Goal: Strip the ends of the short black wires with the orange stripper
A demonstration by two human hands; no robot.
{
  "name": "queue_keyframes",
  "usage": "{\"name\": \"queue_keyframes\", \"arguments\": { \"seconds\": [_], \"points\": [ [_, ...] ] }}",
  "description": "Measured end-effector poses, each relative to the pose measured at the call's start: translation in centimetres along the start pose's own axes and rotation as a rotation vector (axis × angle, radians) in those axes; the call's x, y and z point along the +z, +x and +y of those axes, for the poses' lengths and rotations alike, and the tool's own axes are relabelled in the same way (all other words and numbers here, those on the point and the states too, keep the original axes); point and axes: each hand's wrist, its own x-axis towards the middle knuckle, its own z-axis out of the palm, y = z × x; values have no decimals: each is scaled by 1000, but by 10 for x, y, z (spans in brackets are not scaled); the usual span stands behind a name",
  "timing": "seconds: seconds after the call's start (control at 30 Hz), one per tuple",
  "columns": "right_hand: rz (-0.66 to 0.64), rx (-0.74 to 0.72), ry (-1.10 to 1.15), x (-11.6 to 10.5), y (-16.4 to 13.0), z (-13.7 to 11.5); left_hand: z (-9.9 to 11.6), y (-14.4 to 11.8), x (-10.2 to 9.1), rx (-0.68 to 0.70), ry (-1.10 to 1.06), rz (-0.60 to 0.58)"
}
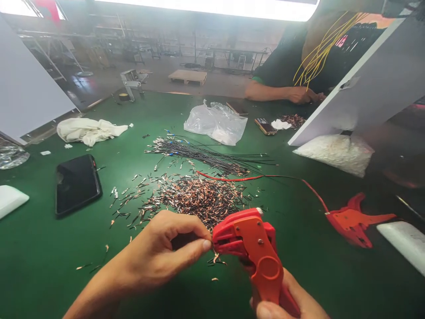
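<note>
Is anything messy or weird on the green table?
Yes. Stripped wire bits lie scattered in a loose heap on the green table, some strays near the phone. A crumpled white cloth lies at the far left.

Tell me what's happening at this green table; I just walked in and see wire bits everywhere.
A person holds a red wire stripper in the right hand, while the left hand pinches a short wire piece at its jaws. Beyond the hands lies a pile of stripped wire offcuts, then a bundle of long black wires. A second red stripper and a phone rest on the table. Across it, another person's hand handles yellow wires.
</note>
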Motion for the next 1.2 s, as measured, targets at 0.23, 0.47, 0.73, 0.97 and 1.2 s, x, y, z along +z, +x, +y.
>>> {"name": "queue_keyframes", "arguments": {
  "seconds": [0.23, 0.47, 0.73, 0.97, 1.2],
  "points": [
    [-62, -98, 1, 0, 12, 0, -1, 2, 0, 39, 18, 88],
    [-342, -212, 3, 7, 14, -39, 1, 2, 0, 1, 61, 83],
    [-354, -211, 211, 1, 8, -44, 2, 4, -4, 19, 140, 186],
    [628, -295, -440, -20, 12, -58, -5, 9, 1, 119, 212, 335],
    [415, -286, -411, -37, 17, -63, -11, 9, 9, 350, 326, 486]
  ]
}}
